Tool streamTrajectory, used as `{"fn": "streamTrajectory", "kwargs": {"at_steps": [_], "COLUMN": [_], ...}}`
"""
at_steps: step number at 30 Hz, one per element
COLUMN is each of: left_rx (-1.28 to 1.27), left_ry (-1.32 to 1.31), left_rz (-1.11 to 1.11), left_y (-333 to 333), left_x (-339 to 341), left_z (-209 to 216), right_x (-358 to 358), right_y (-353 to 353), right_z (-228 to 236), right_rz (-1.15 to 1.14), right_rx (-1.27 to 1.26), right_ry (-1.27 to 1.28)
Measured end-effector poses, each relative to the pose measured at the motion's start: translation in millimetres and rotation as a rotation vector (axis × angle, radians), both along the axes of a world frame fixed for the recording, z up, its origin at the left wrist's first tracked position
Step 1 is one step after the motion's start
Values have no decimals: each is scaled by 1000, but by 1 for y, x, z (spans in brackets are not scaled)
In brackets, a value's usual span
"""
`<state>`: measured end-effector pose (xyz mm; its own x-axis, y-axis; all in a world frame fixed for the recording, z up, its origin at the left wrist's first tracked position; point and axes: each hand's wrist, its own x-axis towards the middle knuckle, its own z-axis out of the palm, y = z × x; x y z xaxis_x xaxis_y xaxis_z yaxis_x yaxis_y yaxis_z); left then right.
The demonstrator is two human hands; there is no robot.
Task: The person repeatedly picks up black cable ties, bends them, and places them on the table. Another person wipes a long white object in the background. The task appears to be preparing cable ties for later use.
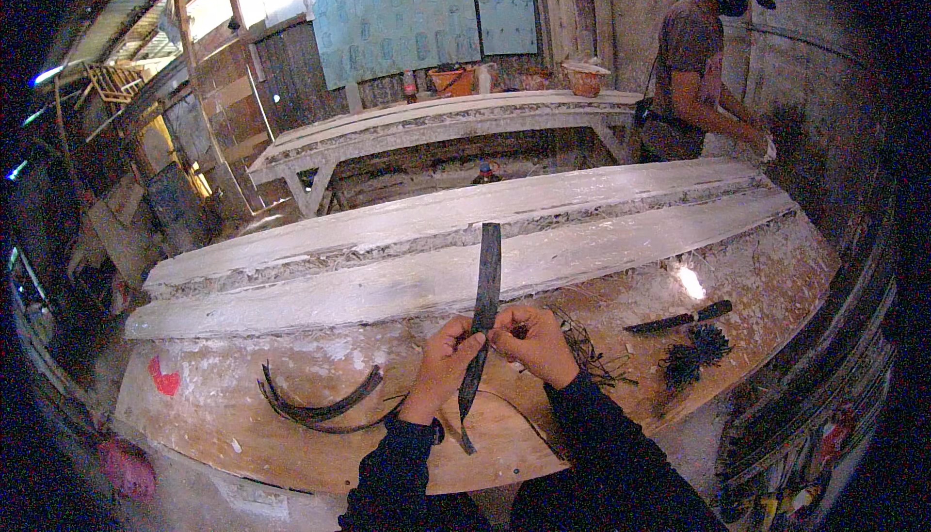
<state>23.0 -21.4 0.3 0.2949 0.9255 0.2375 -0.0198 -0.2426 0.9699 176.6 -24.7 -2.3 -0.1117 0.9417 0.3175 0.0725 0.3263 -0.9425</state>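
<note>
A long, flat dark strip, perhaps rubber, stands almost upright above the wooden table. My left hand is closed on it, thumb and fingers pinching its middle. From the other side my right hand pinches at the strip's right edge; its fingertips are partly hidden. The strip's lower end tapers to a twisted tip between my forearms. Several curved dark strips lie left of my left hand. Just beyond my right wrist is a loose heap of thin dark strips.
To the right lie a dark-handled knife and a bundle of thin black strips. A red scrap sits at the table's left. Long whitish boards run across behind my hands. Another person stands at the far right; beyond is a bench.
</note>
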Motion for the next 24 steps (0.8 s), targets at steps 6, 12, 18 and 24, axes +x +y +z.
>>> {"fn": "streamTrajectory", "kwargs": {"at_steps": [6, 12, 18, 24], "left_rx": [47, -52, -150, -272], "left_ry": [11, -18, -99, -199], "left_rz": [3, -26, -61, -117], "left_y": [0, 1, 4, 7], "left_x": [1, 0, -2, -10], "left_z": [-2, -5, -5, -7], "right_x": [2, 2, 0, 0], "right_y": [2, 2, 1, -2], "right_z": [-7, -6, -1, 3], "right_rz": [-42, -89, 14, 21], "right_rx": [0, 39, 10, 93], "right_ry": [-47, -89, 19, -31]}}
